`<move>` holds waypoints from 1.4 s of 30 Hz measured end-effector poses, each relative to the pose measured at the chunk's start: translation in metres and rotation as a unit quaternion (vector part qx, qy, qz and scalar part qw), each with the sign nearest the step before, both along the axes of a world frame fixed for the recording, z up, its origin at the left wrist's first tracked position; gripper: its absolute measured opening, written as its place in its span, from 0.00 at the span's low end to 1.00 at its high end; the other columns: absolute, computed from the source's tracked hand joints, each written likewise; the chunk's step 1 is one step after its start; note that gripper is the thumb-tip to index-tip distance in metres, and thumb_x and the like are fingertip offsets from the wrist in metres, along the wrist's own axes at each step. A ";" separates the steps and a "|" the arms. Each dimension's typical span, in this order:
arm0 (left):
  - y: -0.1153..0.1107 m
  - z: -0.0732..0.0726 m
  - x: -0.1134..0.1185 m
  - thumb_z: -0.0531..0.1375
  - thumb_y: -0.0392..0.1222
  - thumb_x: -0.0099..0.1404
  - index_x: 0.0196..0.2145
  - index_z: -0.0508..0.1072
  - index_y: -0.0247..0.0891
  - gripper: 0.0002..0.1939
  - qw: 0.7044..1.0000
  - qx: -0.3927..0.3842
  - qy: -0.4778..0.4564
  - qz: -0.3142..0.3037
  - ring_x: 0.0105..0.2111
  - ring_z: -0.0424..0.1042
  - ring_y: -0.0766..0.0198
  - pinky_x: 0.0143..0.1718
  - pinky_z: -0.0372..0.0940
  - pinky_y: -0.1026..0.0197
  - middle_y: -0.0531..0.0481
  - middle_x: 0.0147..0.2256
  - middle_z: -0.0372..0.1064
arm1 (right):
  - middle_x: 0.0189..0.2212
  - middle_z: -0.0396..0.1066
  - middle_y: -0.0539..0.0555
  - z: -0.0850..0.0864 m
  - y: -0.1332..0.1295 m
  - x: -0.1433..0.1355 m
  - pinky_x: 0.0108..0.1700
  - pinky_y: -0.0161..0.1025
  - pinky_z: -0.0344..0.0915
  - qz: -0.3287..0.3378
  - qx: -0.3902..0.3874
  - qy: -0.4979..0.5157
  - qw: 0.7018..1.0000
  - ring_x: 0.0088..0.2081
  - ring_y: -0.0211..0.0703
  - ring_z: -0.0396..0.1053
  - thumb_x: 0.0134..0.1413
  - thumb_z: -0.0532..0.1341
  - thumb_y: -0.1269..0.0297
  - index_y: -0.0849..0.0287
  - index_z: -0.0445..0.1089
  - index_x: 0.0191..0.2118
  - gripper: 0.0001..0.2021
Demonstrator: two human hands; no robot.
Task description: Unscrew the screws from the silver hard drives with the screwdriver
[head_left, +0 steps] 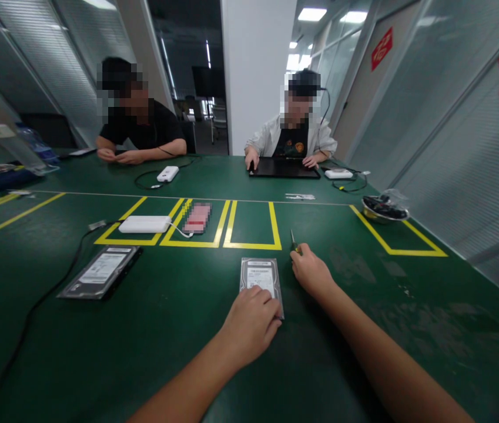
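Observation:
A hard drive [261, 274] with a white label lies on the green table in front of me. My left hand [253, 320] covers its near end, fingers curled over the top and gripping its right edge. Just right of the drive, my right hand [311, 269] is closed around a screwdriver [294, 239], whose thin shaft points away from me. The screwdriver's handle is mostly hidden by the fingers. A second hard drive [101, 271] rests on the table to the left, apart from both hands.
Yellow tape outlines [253, 246] mark the table [178, 352]. A white power bank [144, 224] with cables and a pink phone-like item [197, 218] lie beyond. A bowl [385, 212] of dark items stands at right. Two people sit opposite; one touches a black flat panel [283, 167].

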State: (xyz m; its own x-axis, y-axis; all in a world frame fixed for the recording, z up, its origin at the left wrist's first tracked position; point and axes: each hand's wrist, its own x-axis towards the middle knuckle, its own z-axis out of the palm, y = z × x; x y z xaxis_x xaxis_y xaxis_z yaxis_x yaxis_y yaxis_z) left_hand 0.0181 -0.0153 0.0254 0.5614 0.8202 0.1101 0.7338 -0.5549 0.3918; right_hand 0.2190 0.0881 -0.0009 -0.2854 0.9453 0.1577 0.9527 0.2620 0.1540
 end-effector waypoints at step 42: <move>0.010 0.000 -0.062 0.70 0.50 0.48 0.70 0.34 0.42 0.64 0.985 -0.067 0.016 0.161 0.60 0.58 0.41 0.57 0.55 0.45 0.36 0.61 0.59 | 0.53 0.70 0.68 0.038 -0.029 -0.071 0.53 0.57 0.52 0.128 -0.149 0.106 0.975 0.54 0.61 0.67 0.69 0.43 0.50 0.59 0.52 0.67 0.28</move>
State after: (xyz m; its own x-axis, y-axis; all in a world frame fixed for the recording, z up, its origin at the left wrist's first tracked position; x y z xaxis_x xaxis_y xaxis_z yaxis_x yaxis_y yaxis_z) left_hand -0.0440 -0.0058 0.0254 0.2721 0.9619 -0.0256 0.8764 -0.2368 0.4194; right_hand 0.1477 0.0594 0.0369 -0.5079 0.8608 -0.0314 0.8529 0.4975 -0.1580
